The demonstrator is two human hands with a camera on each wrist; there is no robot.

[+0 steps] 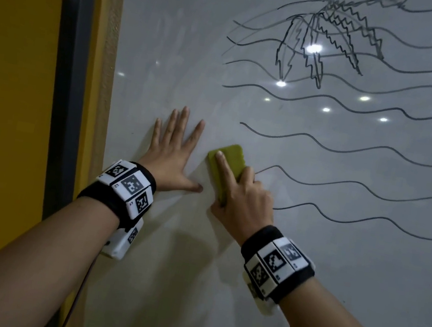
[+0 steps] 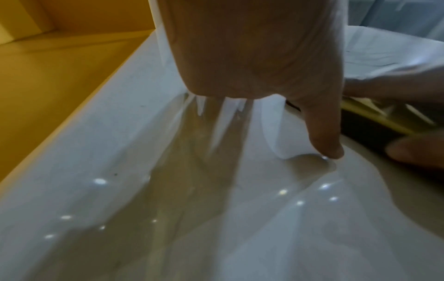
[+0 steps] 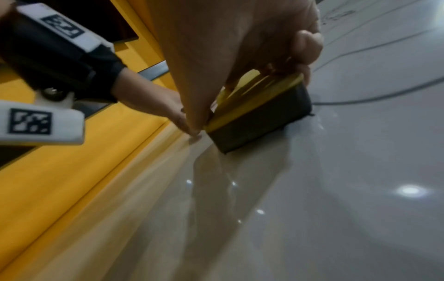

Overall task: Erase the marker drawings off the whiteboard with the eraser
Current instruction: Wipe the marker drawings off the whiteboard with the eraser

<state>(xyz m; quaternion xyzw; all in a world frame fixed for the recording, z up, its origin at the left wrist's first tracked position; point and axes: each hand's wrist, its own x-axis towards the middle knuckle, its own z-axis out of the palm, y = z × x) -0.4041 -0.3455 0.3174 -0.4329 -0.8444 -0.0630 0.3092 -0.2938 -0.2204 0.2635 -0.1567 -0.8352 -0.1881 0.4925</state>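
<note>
Wristbands [image 1: 129, 187]: black fabric cuffs carrying white blocks printed with black-and-white square codes, one on each forearm, nearest the viewer.
Right hand [image 1: 242, 201]: grips the eraser, index finger laid straight along its back, thumb and remaining fingers curled round its long edges.
Eraser [image 1: 227, 162]: oblong block with rounded corners and a smooth yellow-green back, held against the whiteboard just left of the lower wavy lines.
Left hand [image 1: 170, 156]: spread flat, palm and straight fingers pressed on the bare board, thumb tip just beside the eraser's near end.
Whiteboard [image 1: 171, 43]: glossy pale grey-white panel that mirrors small ceiling lights; faint smears mark its left part.
Marker drawings [image 1: 327, 39]: black wavy horizontal lines across the right part, with a jagged zigzag-edged leaf shape at far upper right.
Frame [image 1: 69, 83]: dark vertical strip left of the board, set in a matte yellow wall [image 1: 8, 74].
Right wrist view only: the eraser's dark felt underside [image 3: 261, 123] beneath ribbed yellow plastic, flat on the board.
Left wrist view only: the thumb tip [image 2: 329, 150] touching the surface above its own reflection.
</note>
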